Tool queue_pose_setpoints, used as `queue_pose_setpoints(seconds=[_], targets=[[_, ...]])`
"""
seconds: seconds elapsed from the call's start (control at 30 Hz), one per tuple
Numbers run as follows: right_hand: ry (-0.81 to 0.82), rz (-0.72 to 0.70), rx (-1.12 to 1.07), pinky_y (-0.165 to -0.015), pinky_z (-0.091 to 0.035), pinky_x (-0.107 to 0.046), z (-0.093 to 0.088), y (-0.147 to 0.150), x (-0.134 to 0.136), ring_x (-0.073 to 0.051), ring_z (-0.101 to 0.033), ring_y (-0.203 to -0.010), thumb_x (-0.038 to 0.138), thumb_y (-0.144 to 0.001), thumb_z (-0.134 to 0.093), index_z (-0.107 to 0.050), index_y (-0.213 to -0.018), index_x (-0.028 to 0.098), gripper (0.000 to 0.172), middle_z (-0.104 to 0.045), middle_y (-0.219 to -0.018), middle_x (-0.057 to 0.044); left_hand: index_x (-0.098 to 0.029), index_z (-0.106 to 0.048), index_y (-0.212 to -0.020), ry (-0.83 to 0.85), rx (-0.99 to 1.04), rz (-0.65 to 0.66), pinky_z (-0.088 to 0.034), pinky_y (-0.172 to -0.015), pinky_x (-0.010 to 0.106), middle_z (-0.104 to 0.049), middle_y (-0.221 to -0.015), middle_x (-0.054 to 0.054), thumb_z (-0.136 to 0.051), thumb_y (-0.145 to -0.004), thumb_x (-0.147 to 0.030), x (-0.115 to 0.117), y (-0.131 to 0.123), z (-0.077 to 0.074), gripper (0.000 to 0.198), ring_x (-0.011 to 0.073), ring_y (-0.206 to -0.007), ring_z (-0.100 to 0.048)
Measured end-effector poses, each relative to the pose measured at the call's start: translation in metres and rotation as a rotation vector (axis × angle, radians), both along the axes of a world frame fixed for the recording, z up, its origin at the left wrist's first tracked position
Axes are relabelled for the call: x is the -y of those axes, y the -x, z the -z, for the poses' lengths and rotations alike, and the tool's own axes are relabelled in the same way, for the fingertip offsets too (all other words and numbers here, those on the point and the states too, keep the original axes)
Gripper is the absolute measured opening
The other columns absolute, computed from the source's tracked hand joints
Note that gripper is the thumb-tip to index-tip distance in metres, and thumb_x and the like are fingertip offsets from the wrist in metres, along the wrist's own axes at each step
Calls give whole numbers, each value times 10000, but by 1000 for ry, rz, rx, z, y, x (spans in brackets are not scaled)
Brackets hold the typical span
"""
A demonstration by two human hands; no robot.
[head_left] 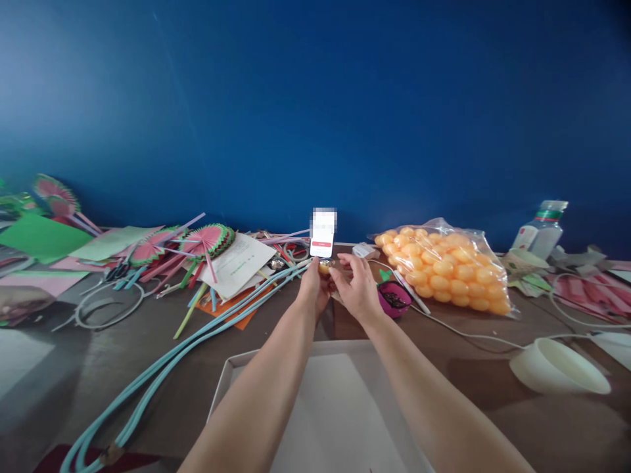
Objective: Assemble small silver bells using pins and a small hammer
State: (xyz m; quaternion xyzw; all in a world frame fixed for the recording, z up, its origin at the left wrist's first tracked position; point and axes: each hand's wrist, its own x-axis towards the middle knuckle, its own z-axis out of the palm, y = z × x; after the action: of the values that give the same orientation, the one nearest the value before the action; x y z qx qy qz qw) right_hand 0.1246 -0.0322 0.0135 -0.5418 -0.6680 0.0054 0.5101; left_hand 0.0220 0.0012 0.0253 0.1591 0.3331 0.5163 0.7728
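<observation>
My left hand [311,289] is in the middle of the table, its fingers curled in and partly hidden. A small shiny yellow-gold thing [325,267] shows at its fingertips, too small to name. Close on the right, my right hand [359,284] has its thumb and fingers apart, the thumb tip near the small thing. Just beyond both hands a phone [322,238] stands upright with a lit screen, its upper part blurred. A magenta bowl [394,297] with small dark bits sits beside my right hand.
A pale tray [340,394] lies under my forearms. Light-blue tubes [197,335] curve to the left, past watermelon paper fans [210,240] and papers [241,263]. On the right are a bag of orange balls [448,269], a cable [473,335], a bottle [542,230] and a white bowl [557,368].
</observation>
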Motion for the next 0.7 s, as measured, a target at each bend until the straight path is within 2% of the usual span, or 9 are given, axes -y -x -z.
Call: queue_pose_setpoints(seconds=[0.1,0.27,0.4,0.5,0.6,0.7], targets=[[36,-32,-33,-894,-509,-413,2,0,-1,-250,-579,-1027,334,-825,-638,-597,-1156,202,358,-624,-1077,-104,-123,-627,-900,-5,-21,41,-422,-477,197,-617,-627,35,-393,-951,-364,3,-3,-1,339,110,-507,-576],[92,-37,-87,-877,-527,-406,3,-2,-2,-237,-604,-981,283,-797,-660,-602,-1176,214,389,-606,-1109,-107,-101,-637,-948,-81,9,112,-514,-623,261,-681,-739,93,-413,-948,-381,7,-4,-2,359,165,-650,-661],[19,-19,-86,-881,-524,-400,2,-4,-3,-237,-597,-999,269,-833,-619,-602,-1174,206,347,-615,-1089,-109,-109,-647,-976,-174,63,189,-528,-679,280,-699,-817,116,-368,-959,-430,8,-3,-2,425,185,-737,-679],[-59,-8,-90,-888,-521,-394,-1,-4,-2,-231,-590,-1011,240,-850,-592,-591,-1182,203,335,-618,-1097,-109,-115,-653,-954,-197,52,231,-514,-619,252,-697,-813,111,-371,-948,-486,9,-3,-1,466,169,-696,-668],[-97,2,-79,-893,-518,-394,-4,-3,0,-228,-582,-1026,200,-852,-572,-576,-1198,202,347,-611,-1116,-109,-121,-655,-953,-222,23,249,-486,-562,229,-689,-801,89,-511,-892,-491,9,-4,1,402,144,-633,-640],[-109,23,-52,-928,-499,-412,-6,-3,2,-237,-565,-1063,172,-845,-561,-568,-1206,203,363,-614,-1131,-109,-159,-652,-1029,-329,37,191,-474,-573,203,-689,-848,46,-681,-803,-372,7,-4,5,312,114,-643,-626]])
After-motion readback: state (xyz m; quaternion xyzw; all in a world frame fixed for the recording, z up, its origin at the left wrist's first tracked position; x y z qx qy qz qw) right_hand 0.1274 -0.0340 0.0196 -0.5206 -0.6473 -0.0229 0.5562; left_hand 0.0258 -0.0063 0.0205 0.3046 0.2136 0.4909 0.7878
